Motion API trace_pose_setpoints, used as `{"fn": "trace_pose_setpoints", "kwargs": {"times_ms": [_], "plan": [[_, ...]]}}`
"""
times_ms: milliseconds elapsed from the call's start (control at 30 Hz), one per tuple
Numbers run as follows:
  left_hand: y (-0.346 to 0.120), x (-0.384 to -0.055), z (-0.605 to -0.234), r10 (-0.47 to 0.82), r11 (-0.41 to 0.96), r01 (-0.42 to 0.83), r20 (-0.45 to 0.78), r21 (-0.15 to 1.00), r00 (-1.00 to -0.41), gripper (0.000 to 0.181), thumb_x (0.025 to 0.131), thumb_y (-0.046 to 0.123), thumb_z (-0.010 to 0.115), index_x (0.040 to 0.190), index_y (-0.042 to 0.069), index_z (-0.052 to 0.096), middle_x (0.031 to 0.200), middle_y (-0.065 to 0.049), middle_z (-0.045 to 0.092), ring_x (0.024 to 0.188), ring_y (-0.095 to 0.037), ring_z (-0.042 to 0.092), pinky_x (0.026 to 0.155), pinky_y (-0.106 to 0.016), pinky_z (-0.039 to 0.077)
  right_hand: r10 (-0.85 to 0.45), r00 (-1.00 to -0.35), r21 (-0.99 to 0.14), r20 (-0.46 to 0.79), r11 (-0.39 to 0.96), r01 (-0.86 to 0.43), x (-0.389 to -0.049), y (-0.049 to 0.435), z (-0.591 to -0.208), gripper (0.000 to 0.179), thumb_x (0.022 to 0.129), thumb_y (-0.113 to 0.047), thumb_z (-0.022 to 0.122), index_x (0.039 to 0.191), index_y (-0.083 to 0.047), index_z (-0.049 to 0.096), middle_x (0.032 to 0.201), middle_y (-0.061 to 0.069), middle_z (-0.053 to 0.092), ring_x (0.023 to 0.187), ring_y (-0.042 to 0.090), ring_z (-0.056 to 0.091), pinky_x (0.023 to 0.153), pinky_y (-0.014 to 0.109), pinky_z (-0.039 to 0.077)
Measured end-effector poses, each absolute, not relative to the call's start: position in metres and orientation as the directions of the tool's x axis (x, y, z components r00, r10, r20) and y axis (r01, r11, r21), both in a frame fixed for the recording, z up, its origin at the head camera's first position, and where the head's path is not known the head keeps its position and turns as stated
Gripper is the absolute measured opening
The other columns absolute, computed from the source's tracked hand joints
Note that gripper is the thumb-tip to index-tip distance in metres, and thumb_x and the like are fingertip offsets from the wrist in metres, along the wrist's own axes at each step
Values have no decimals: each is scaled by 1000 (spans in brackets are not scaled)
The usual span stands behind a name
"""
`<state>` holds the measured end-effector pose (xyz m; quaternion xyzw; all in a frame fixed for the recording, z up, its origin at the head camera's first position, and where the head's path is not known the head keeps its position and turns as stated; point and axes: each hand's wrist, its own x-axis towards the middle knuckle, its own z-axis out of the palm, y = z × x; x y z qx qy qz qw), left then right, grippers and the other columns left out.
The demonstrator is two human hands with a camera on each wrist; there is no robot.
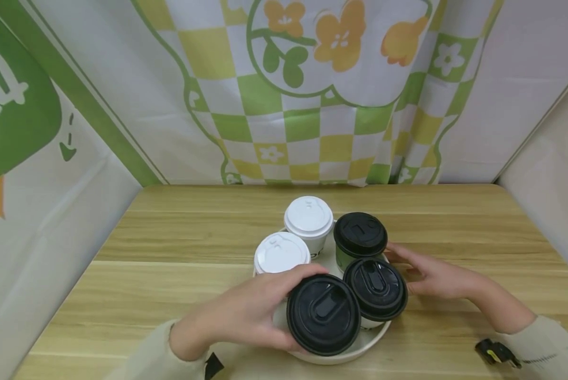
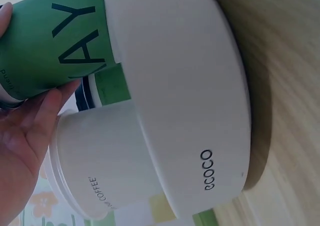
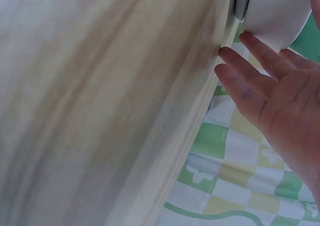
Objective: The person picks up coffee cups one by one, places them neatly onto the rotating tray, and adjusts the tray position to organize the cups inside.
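My left hand point(image 1: 250, 314) grips a paper coffee cup with a black lid point(image 1: 324, 315) at the near side of a round white tray point(image 1: 340, 359). In the left wrist view that cup point(image 2: 60, 40) shows a green wall with dark letters, its lower end at the tray's rim. My right hand point(image 1: 442, 275) is at the tray's right side. In the right wrist view its fingers point(image 3: 250, 83) are extended, fingertips right by the tray's white wall point(image 3: 277, 13). Beside the gripped cup stand another black-lidded cup point(image 1: 376, 287) and, behind it, a green black-lidded cup point(image 1: 359, 232).
Two white-lidded cups, one farther back point(image 1: 308, 215) and one nearer point(image 1: 281, 253), stand on the tray's left. The tray rests on a wooden table point(image 1: 179, 248). A checked, flowered cloth point(image 1: 302, 121) hangs behind the table's far edge.
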<state>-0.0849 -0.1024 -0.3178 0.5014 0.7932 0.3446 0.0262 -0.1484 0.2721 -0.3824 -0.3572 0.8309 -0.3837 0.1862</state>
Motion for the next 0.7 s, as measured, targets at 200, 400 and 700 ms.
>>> {"fn": "trace_pose_setpoints", "kwargs": {"times_ms": [200, 400, 700], "plan": [[-100, -84, -324, 819, 271, 722, 241, 636, -520, 96, 68, 34, 92, 145, 19, 38, 132, 10, 58, 124, -4, 55, 110, -28, 45, -746, -666, -777, -14, 428, -462, -148, 273, -382, 82, 94, -20, 69, 158, -6, 19, 150, 31, 41, 131, -16, 34, 106, 35, 48], [-99, -84, -333, 813, 279, 694, 221, 663, -538, 96, 68, 33, 92, 146, 20, 37, 134, 11, 57, 127, -4, 53, 112, -29, 43, -748, -663, -771, -1, 423, -476, -148, 273, -382, 82, 94, -19, 69, 158, -7, 20, 149, 30, 42, 131, -15, 35, 105, 37, 49], [-102, -84, -345, 797, 287, 664, 213, 690, -565, 97, 70, 34, 91, 147, 22, 34, 135, 11, 58, 128, -6, 54, 113, -30, 42, -743, -669, -765, -20, 442, -468, -147, 273, -381, 83, 94, -19, 69, 158, -5, 19, 150, 31, 41, 131, -17, 33, 106, 37, 48]]}}
